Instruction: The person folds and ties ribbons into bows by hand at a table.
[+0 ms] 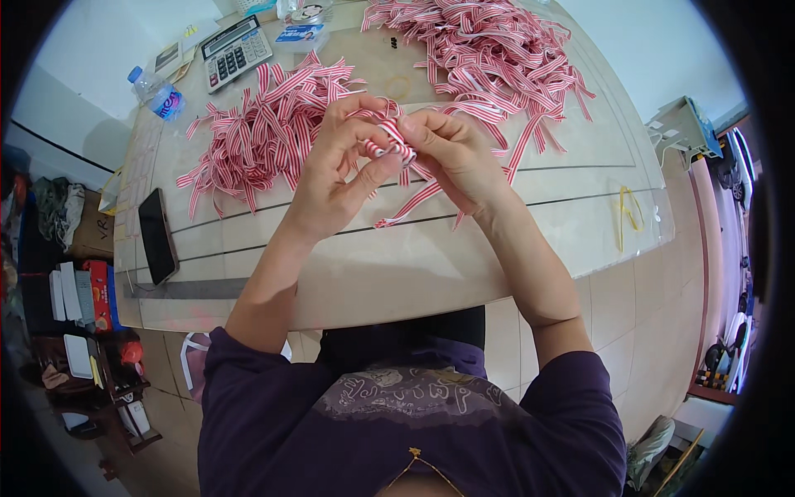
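A red-and-white striped ribbon (394, 137) is looped between my two hands, above the middle of the table. My left hand (344, 161) pinches its loops between thumb and fingers. From the other side, my right hand (451, 153) grips the ribbon with thumb and forefinger. Striped tails (411, 205) hang below my hands toward the tabletop. Left of my hands lies a pile of striped ribbon pieces (257, 141), many of which look like bows. A larger heap of striped ribbons (497, 58) spreads at the far right. My fingers partly hide the loops.
On the table (397, 282), a black phone (157, 236) lies at the left. A water bottle (157, 93), a calculator (236, 54) and a small blue-topped box (300, 35) are at the far left. A yellow band (627, 214) rests near the right edge.
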Demonstrator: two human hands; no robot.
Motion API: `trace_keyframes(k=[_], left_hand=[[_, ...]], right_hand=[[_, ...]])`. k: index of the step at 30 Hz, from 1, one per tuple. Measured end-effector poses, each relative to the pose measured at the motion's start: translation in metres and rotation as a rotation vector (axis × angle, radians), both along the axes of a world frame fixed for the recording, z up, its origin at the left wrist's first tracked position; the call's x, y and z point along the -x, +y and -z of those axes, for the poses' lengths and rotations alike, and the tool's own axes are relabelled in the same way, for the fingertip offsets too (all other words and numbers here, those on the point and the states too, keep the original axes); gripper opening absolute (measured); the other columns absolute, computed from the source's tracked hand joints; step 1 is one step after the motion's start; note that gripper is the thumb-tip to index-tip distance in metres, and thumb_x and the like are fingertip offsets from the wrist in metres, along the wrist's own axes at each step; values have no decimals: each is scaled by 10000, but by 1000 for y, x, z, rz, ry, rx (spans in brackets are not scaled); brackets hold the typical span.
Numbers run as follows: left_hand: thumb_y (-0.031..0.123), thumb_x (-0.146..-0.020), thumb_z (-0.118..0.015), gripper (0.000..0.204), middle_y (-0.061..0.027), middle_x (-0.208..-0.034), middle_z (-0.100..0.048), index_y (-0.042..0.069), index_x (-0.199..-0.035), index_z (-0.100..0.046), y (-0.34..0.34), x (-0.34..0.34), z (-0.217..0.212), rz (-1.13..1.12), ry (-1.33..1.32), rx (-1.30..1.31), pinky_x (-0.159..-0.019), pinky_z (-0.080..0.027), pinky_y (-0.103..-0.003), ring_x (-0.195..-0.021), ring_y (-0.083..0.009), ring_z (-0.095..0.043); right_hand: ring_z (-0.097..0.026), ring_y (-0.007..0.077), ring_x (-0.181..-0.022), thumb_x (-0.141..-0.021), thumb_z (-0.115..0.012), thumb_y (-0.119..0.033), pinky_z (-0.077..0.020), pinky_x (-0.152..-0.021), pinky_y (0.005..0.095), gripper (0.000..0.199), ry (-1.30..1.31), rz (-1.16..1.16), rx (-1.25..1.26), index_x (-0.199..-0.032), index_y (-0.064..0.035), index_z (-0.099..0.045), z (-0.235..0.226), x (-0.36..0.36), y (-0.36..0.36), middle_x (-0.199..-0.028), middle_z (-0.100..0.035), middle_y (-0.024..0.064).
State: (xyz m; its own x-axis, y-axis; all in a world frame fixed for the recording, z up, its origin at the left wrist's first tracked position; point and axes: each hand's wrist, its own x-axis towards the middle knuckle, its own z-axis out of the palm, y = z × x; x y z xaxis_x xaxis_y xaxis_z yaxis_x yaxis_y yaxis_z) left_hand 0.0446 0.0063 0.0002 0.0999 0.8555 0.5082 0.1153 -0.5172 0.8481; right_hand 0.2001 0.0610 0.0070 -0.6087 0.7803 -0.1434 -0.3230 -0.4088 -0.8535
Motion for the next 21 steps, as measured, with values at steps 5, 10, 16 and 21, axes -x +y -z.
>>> trace_keyframes(k=[5, 10, 16, 21], left_hand=[[-33, -800, -547, 165, -83, -1083, -480, 29, -952, -530, -5, 0, -1, -74, -176, 204, -732, -431, -217, -902, -119, -484], [-39, -795, -547, 231, -76, -1024, -537, 28, -1015, -528, -8, 6, -3, -25, -499, 393, -740, -436, -206, -864, -106, -519], [-16, -798, -564, 227, -65, -924, -601, 9, -1024, -561, -12, 15, -5, -129, -465, 323, -702, -456, -184, -779, -95, -555], [3, -803, -574, 184, -61, -880, -621, -7, -985, -597, -17, 22, 2, -170, -429, 270, -665, -466, -170, -738, -89, -561]], right_hand=[[-484, 58, -649, -863, -562, -131, -397, -611, 152, 135, -59, 82, -302, -846, -9, -617, -3, 10, -6, -735, -565, 17], [-433, 43, -545, -826, -609, -106, -348, -492, 147, 92, 16, 240, -484, -825, -18, -635, 7, 22, -4, -701, -563, -9], [-442, 42, -553, -814, -616, -80, -366, -503, 149, 80, 13, 229, -764, -804, -1, -623, 7, 31, -5, -701, -574, 0], [-447, 44, -557, -819, -608, -79, -379, -514, 151, 86, 8, 165, -499, -795, 4, -615, -2, 35, -14, -699, -570, 4]])
